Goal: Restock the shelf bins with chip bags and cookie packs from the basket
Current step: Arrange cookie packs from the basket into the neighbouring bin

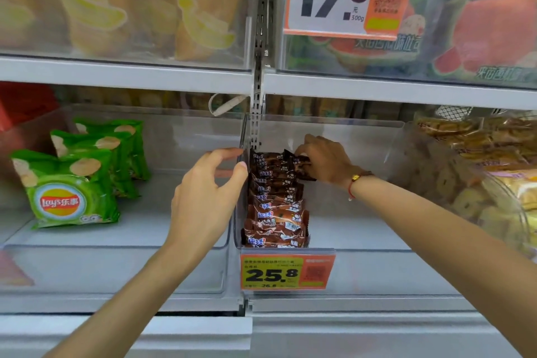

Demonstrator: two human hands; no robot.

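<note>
Taking the row of brown cookie packs (276, 203) as my landmark, well to its left I see three green chip bags (69, 183) standing in the neighbouring clear bin (116, 244), one behind another. Closer in, just left of the row, my left hand (207, 195) sits at the clear divider wall (242, 183), fingers spread and lightly curved, fingertips at the wall's top edge near the back packs; I read it as steadying the wall rather than clamping anything. The row itself runs front to back along the left wall of its own bin, above the orange 25.8 price tag (286, 272). At the row's far end my right hand (325, 158) pinches the rearmost cookie pack (299, 167), fingers closed on its upper edge, the pack tilted and touching the one in front. To finish well, I would seat it upright, flush against the row, then release gently so nothing topples. Right of the row lie mixed pastry packs (479, 160). The basket is out of view.
</note>
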